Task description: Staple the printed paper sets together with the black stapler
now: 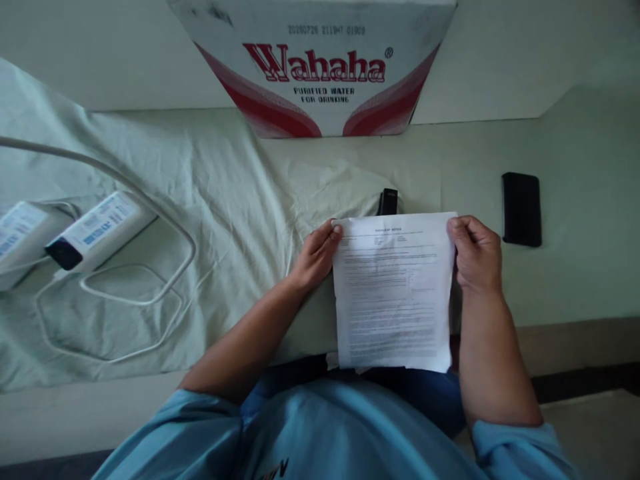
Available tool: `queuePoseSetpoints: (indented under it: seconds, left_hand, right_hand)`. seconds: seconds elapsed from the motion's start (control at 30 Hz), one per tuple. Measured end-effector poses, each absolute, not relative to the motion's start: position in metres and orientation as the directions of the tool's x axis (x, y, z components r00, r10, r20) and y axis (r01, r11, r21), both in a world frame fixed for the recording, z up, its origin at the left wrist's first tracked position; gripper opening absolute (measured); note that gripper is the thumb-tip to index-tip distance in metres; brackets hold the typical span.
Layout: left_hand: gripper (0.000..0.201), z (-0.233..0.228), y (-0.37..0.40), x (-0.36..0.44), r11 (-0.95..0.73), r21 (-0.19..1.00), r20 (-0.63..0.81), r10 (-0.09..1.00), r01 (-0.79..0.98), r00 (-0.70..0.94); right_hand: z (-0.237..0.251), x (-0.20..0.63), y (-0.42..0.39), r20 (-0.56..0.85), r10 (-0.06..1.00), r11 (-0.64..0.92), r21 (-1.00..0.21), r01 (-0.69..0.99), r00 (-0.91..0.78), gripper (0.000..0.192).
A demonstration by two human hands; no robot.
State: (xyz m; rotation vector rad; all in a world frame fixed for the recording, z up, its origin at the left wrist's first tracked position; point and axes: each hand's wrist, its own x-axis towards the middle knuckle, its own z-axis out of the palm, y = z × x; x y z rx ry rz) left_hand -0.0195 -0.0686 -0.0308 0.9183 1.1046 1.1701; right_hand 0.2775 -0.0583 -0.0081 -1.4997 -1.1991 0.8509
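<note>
Between my two hands a printed sheet of paper (395,300) is held up by its upper corners, its text facing me. My left hand (320,253) pinches the top left corner, thumb on the front. At the top right corner, my right hand (477,253) grips the edge with its thumb over the print and the other fingers curled behind. The sheet's lower edge hangs in front of my lap. Just beyond its top edge a small black object (388,201) shows, its lower part hidden by the paper.
A Wahaha water carton (330,110) stands at the back. A black phone-like object (522,209) lies to the right. On the left, white power banks (107,227) with labels lie among looped white cables (187,257) on a wrinkled pale green cloth (225,200).
</note>
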Motion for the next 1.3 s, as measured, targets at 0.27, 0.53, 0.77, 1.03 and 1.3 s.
queuePoseSetpoints:
  seconds: [0.27,0.53,0.77,1.03,1.3]
  left_hand:
    - [0.047,-0.018,-0.070,-0.019,0.061,0.998,-0.062,0.989,0.011,0.138]
    - [0.041,-0.003,-0.092,-0.029,0.046,0.852,-0.154,0.974,0.521,0.166]
    - [0.043,-0.010,-0.099,-0.031,0.106,0.790,-0.205,0.974,0.604,0.098]
    - [0.040,0.000,-0.069,-0.017,0.106,0.542,-0.250,0.967,0.834,0.040]
    - [0.025,-0.010,-0.068,-0.014,0.042,0.439,-0.130,0.991,0.897,0.017]
  right_hand:
    - [-0.016,0.290,-0.065,-0.068,0.992,-0.097,-0.951,0.293,0.109,0.031]
    - [-0.005,0.299,-0.078,-0.202,0.975,-0.158,-0.923,0.350,-0.095,0.032]
    - [-0.014,0.300,-0.077,-0.238,0.943,-0.086,-0.849,0.521,-0.231,0.035]
    - [-0.014,0.297,-0.072,-0.226,0.964,-0.080,-0.752,0.654,-0.141,0.033]
    - [-0.015,0.297,-0.071,-0.215,0.973,-0.108,-0.747,0.656,-0.086,0.036]
